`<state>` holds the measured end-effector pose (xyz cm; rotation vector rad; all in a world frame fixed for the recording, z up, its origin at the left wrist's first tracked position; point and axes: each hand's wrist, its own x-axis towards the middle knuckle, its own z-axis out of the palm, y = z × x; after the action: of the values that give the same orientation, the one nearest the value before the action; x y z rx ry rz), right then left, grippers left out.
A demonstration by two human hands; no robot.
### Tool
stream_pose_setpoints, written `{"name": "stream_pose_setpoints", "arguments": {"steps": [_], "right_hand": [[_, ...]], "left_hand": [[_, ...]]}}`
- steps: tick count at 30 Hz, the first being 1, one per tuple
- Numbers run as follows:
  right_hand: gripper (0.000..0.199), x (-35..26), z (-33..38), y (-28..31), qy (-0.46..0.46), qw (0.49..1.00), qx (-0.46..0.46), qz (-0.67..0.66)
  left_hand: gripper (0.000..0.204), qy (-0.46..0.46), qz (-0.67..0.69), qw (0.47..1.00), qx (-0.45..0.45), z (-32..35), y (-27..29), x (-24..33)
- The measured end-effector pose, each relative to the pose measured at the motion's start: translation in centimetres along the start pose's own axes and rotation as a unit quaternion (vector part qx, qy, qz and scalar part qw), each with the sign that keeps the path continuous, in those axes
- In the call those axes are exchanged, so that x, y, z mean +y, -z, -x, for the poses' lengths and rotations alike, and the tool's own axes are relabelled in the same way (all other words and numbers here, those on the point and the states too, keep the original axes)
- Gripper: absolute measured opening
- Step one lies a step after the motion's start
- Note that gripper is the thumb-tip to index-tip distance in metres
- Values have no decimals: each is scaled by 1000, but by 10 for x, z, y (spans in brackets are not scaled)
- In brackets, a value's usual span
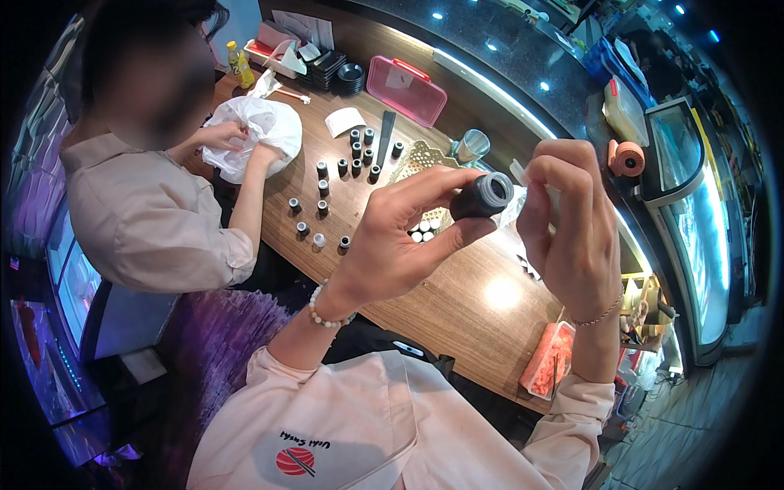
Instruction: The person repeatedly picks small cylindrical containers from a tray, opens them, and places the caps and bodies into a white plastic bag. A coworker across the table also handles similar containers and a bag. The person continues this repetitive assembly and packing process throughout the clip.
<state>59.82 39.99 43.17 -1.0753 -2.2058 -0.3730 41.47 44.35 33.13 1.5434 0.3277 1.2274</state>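
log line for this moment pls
left hand holds small black bottle | right hand beside its mouth | more bottles on wooden table

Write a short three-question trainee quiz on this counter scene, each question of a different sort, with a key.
1. True or false: the left hand holds a small dark cylinder by its fingertips.
2. What does the co-worker handle at the far left? A) a white plastic bag B) a red tray C) a glass
3. Fill in: the other small dark cylinders stand on the wooden ______.

Key: 1 true. 2 A, the white plastic bag. 3 counter.
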Motion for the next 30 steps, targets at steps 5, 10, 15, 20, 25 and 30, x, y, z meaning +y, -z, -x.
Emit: {"name": "stream_pose_setpoints", "arguments": {"steps": [5,10,15,20,25,30], "right_hand": [[37,2,2,-3,10,1000,-9,1],[36,5,0,0,11,1000,-3,2],[36,2,2,0,-2,1000,-18,0],[40,0,0,2,12,999,-39,20],[38,-4,-5,3,42,996,-63,57],[34,-8,-10,7,60,993,-81,62]], "left_hand": [[49,1,-7,1000,1,-1,-1,1],[48,13,10,1000,0,-1,-1,0],[42,-2,25,999,25,-1,-4,-7],[42,-3,23,999,23,-1,-4,-3],[42,8,43,999,27,0,-3,-6],[42,3,42,999,26,-1,-2,-6]]}}
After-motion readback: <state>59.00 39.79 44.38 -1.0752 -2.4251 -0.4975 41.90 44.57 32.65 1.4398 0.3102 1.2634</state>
